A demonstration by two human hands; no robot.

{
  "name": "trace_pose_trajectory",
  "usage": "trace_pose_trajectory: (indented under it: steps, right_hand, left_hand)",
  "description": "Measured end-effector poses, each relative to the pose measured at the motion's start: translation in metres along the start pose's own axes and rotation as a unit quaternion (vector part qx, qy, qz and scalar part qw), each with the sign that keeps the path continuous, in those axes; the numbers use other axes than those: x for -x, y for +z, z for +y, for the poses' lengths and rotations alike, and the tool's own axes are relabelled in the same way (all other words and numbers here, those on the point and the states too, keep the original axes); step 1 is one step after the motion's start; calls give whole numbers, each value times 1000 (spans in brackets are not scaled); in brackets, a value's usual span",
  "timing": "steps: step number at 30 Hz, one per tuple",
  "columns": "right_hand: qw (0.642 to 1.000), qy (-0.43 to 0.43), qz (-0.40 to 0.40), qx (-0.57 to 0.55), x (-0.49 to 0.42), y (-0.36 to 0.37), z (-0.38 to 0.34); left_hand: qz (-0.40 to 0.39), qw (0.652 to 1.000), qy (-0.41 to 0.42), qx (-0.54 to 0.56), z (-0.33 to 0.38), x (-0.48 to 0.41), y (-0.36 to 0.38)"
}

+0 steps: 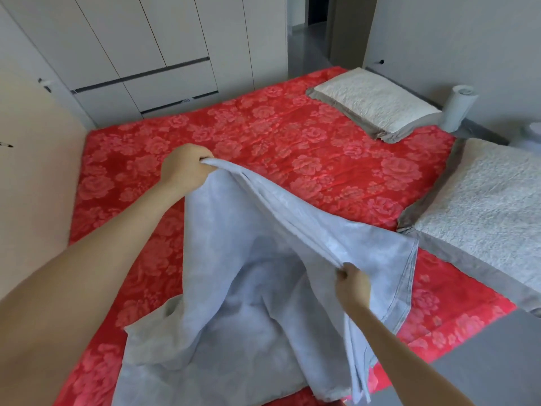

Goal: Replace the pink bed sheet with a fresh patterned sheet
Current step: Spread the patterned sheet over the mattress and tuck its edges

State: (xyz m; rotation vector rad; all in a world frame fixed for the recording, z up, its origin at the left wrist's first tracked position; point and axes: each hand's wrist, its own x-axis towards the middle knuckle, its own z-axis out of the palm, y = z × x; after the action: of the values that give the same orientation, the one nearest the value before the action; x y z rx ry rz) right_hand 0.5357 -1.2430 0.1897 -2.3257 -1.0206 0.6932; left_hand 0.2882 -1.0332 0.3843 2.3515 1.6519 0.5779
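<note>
- Folds of a pale blue-grey sheet (234, 273) are heaped at the near edge of the bed. The lower part rests on the red floral cover (292, 142) and the upper part is held clear of it.
- A gathered edge of that sheet is pinched by the right hand (351, 284), whose fingers and thumb are curled round the bunched cloth near the bed's near right side. A stitched hem hangs just beyond it.
- The same edge is stretched up and away to the left hand (187, 168). It is gripped there in a closed fist, the fingers wrapped round the fabric above the middle of the bed.
- Both forearms are bare and are reached out over the bed.
- A strip of grey floor (497, 361) is seen at the near right, beside the bed.
- The red floral cover is spread flat over the whole mattress, with rose shapes in lighter pink and a few creases across its middle.
- The near pillow (483, 200), cream, quilted and grey-bordered, is laid at the right edge, partly on the cover.
- The far pillow (374, 104), of the same kind, is laid farther back along that side, apart from the first.
- A white roll of paper (458, 109) is stood upright just beyond the far pillow, near the wall.
- White wardrobe doors (146, 39) are set behind the far end of the bed, and an open doorway (310, 30) is seen to their right.
</note>
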Motion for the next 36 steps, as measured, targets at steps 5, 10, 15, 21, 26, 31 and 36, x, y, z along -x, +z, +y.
trace_pose_trajectory:
  steps: [5,10,15,21,26,31,36]
  right_hand:
    - [977,-114,177,-3,-102,-148,-74]
    - [937,-155,308,-58,-183,-282,-217]
    - [896,-230,371,-86,-205,-366,-288]
    - [862,-325,359,-151,-201,-450,-308]
    - [799,-441,344,-222,-151,-491,-307]
    - [785,-457,328,-261,-90,-487,-275]
    - [844,-413,168,-297,-30,-421,-232]
  left_hand:
    - [48,998,-32,14,-12,-19,4]
    - [157,982,-35,104,50,-116,-44]
    - [277,955,-29,100,111,-236,-142]
    - [415,896,42,149,228,-325,-288]
    - [508,779,133,342,311,-326,-362]
    - [470,704,228,480,316,-285,-351]
    - [337,913,50,224,213,-239,-274]
